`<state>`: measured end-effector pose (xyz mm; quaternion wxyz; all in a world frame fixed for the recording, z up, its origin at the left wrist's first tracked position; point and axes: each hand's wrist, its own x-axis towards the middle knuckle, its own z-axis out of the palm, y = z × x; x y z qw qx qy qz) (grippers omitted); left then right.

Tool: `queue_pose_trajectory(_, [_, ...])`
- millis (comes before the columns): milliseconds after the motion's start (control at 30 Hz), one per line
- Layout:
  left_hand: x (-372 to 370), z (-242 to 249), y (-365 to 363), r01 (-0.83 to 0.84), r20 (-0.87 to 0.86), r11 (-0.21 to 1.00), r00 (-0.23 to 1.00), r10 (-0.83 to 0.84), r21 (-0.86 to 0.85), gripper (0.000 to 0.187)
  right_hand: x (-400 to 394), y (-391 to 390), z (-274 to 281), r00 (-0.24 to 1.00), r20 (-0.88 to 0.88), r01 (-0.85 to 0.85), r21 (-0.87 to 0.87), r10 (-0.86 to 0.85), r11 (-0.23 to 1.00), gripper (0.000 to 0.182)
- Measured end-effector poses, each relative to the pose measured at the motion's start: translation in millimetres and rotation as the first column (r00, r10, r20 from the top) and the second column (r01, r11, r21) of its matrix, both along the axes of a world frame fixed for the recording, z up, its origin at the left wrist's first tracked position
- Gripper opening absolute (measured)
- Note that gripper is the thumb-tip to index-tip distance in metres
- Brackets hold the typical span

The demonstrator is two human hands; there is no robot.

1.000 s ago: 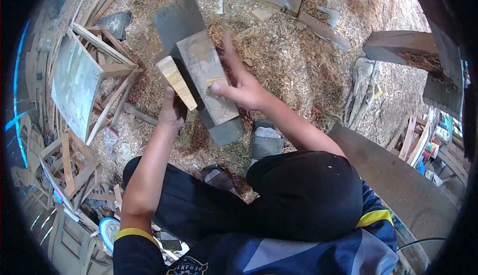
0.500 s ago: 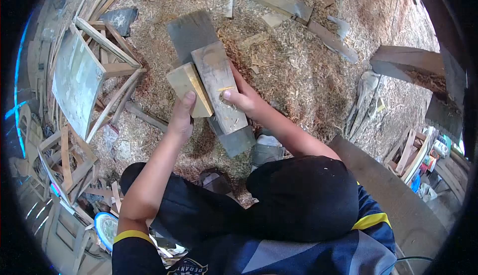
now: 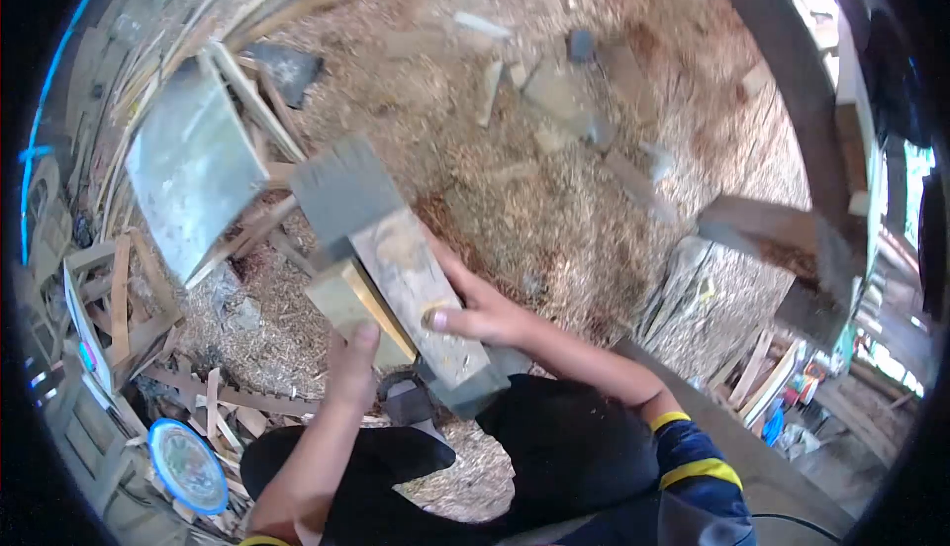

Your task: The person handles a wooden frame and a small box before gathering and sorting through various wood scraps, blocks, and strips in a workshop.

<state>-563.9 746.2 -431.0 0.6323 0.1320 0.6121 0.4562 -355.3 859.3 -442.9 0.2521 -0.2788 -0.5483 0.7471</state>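
Note:
My left hand (image 3: 353,366) is closed on a short pale wood block (image 3: 341,301) with a bright yellowish edge, its thumb on the near end. My right hand (image 3: 483,315) grips a longer weathered wood block (image 3: 401,269), thumb across the top and the other fingers hidden beneath. Under that block runs a grey board (image 3: 348,188), which sticks out past both of its ends. The short block lies alongside the longer one, right at its left edge. Both pieces are held in front of my knees, above the shavings-covered ground.
A pale panel on a wooden frame (image 3: 193,175) leans at the left. Below it are scrap wood and a blue-rimmed round dish (image 3: 188,467). Offcuts (image 3: 564,96) lie on the shavings ahead. A thick timber (image 3: 757,229) and a plank (image 3: 732,447) are on the right.
The view has tilted and shifted, showing more of the right side. Both hands have come nearer my knees with the blocks, keeping their grip; a standing knee gap now shows more ground.

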Motion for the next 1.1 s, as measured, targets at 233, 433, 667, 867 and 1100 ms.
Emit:
queue_pose_trajectory(233, [-22.0,80.7,-25.3,-0.225,0.277,0.957,0.922,0.269,-0.181,0.077,-36.8,-21.8,104.8,0.996,0.028,-0.084,-0.143,0.089,0.986,0.109])
queue_pose_trajectory(433, [-16.5,226.3,-103.3,-0.309,0.21,0.943,0.92,0.33,-0.127,0.085,-49.8,-88.9,260.3,0.991,0.095,-0.073,-0.18,0.091,0.981,0.108])
queue_pose_trajectory(667, [6.0,418.5,-203.0,-0.328,0.142,0.944,0.933,0.33,-0.039,0.085,-27.8,-204.6,448.6,0.988,0.096,-0.096,-0.207,0.118,0.974,0.11])
queue_pose_trajectory(867, [54.9,527.1,-292.1,-0.443,0.051,0.876,0.896,0.442,0.19,0.067,13.8,-292.6,537.4,0.986,0.051,-0.131,-0.326,0.156,0.936,0.11])
queue_pose_trajectory(1100, [172.2,576.5,-420.8,-0.589,-0.074,0.714,0.75,0.658,0.38,0.064,96.1,-384.6,588.9,0.945,-0.018,-0.314,-0.332,0.327,0.889,0.101])
